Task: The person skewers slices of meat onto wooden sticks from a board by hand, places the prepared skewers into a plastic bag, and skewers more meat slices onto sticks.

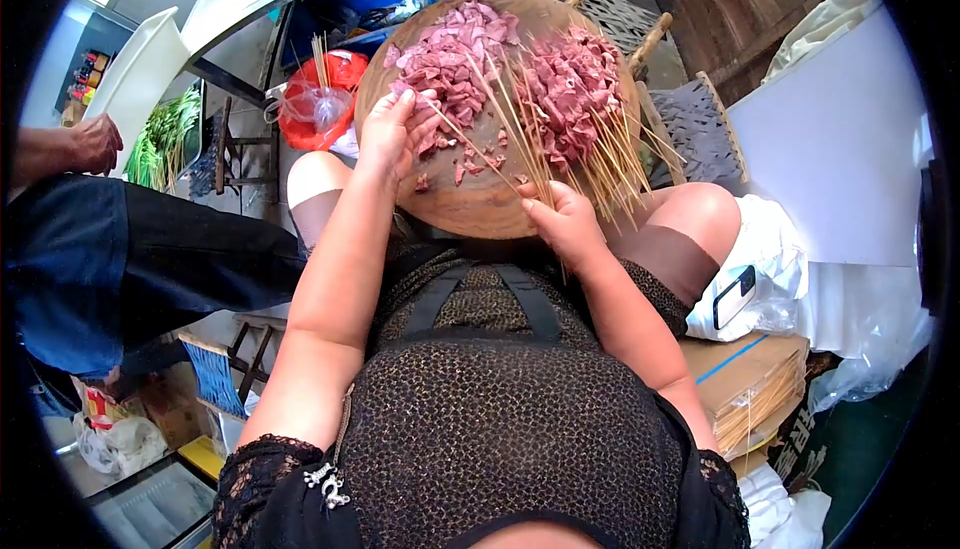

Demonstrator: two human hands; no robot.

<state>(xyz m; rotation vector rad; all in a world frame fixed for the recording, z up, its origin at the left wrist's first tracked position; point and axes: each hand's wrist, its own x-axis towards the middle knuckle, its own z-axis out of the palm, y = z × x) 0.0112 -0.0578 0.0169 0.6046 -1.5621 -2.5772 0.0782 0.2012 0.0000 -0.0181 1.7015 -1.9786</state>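
Note:
A round wooden board [450, 204] sits in front of my knees with a heap of sliced raw meat [455, 54] on its left. More meat [572, 94], with many thin sticks [615, 164] poking out towards me, lies on the right. My left hand [393, 134] is closed at the board's left edge, fingertips on a small piece of meat by the tip of a slanting stick. My right hand [563, 217] is wrapped round a bundle of bamboo sticks [530, 139] at the board's near edge; the slanting stick runs from it to my left hand.
A co-worker's hand [97, 143] and dark trousers are at the left. Behind are a red bag [325, 99] with sticks, a blue bin [350, 24] and greens [170, 139]. On the right are woven stools [700, 129], a phone [734, 297] and a cardboard box [750, 379].

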